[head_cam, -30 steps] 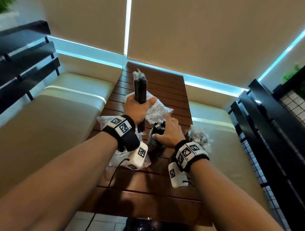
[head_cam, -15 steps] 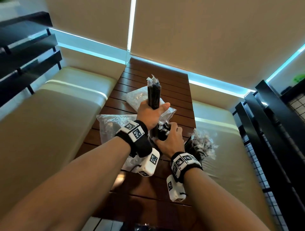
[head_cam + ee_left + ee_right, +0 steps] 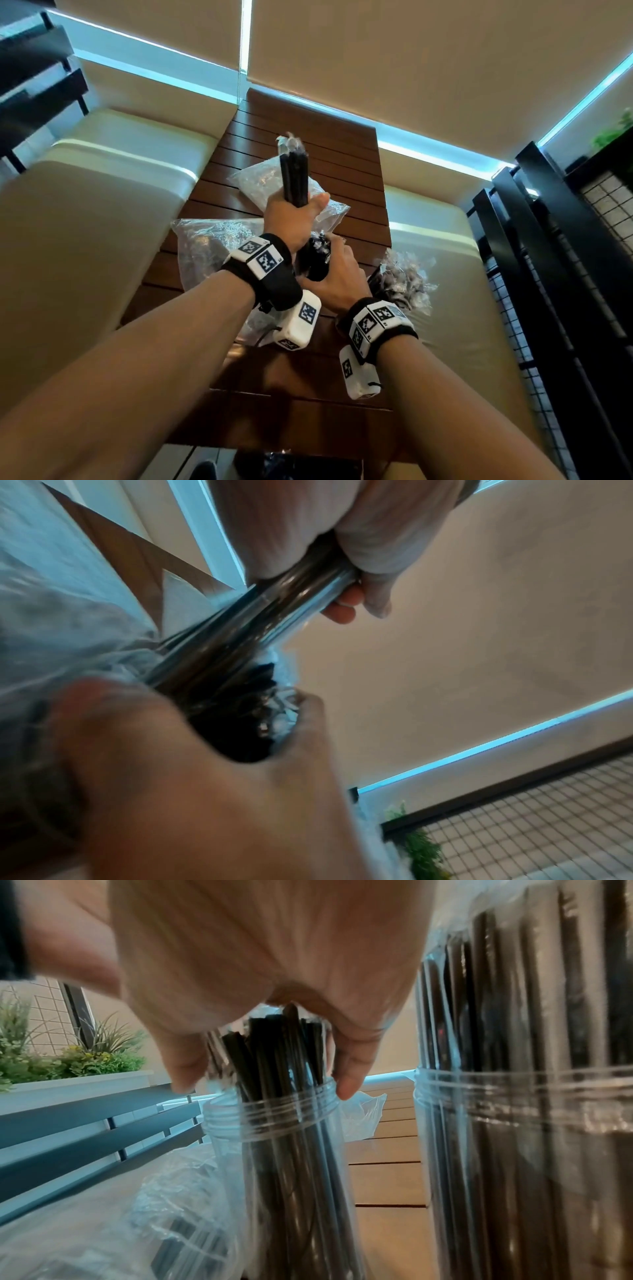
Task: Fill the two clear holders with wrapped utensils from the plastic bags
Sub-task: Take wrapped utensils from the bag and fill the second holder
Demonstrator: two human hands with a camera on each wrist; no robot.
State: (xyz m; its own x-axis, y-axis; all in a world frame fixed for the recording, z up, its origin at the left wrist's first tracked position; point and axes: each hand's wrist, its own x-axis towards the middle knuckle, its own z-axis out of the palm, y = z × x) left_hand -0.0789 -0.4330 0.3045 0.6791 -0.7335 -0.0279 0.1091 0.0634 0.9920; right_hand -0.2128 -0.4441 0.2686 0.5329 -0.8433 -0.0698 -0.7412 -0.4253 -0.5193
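Note:
My left hand (image 3: 297,216) grips a bundle of black wrapped utensils (image 3: 294,178) upright; in the left wrist view the bundle (image 3: 253,626) slants down, its lower end at the mouth of a clear holder (image 3: 253,723). That holder (image 3: 274,1118) stands on the wooden table (image 3: 308,137) and has several black utensils (image 3: 277,1047) in it. My right hand (image 3: 334,270) cups its top, with fingertips (image 3: 346,1088) at the threaded rim. A second clear holder (image 3: 514,1096), packed with wrapped utensils, stands close on the right (image 3: 399,277).
Two crumpled plastic bags lie on the table, one at the left (image 3: 209,246) and one behind my hands (image 3: 260,185). Cream benches (image 3: 102,205) flank the narrow table. A black railing (image 3: 548,274) runs along the right.
My left hand has carried the bundle right and down, close against my right hand, so its lower end now meets the holder's mouth. The right hand stays on the holder.

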